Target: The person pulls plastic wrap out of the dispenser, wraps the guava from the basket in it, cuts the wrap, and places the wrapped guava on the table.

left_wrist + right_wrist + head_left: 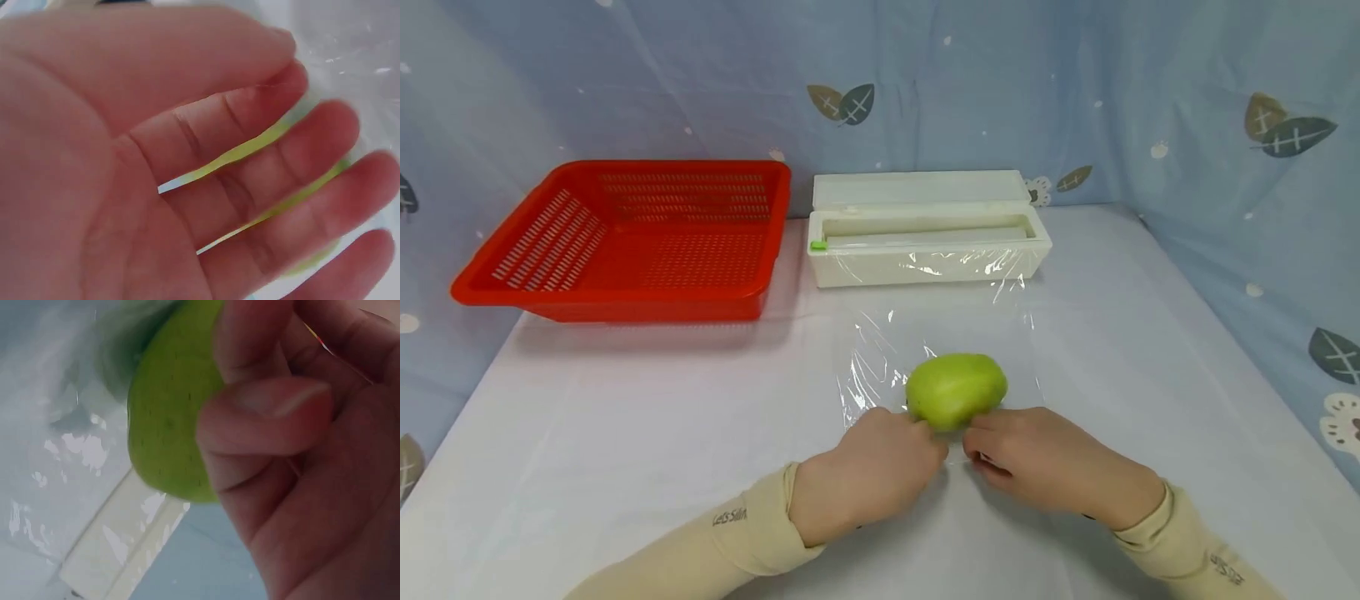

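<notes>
1. Currently, the fruit (956, 387) is lying lengthwise across the film (880, 358), between the hands and the box (1037, 250) and nearer the hands; the film is running from the box down over the table (1150, 375).
2. Grip, left hand (880, 462): thumb tip is lying by the index tip, other fingers are lying loosely extended, fruit showing between them; whether film is being pinched, cannot tell.
3. Grip, right hand (1045, 454): thumb is bending in front of the fingers, close against the fruit in the wrist view; whether it is pinching film or only touching fruit, cannot tell.
4. Handling, judged: the fruit is looking firm, smooth and modest in weight; its rounded skin is probably inviting a roll or slip; best hold, the two ends or the full middle, with light pressure against bruising; the film is seeming thin, limp, clingy and easily torn; best hold, the near corners.
5. Edges, room: the box is standing beyond the fruit, lid (917, 190) raised; the basket (647, 310) is bounding the far left; bare table is lying widest to the right, with more at the near left.
</notes>
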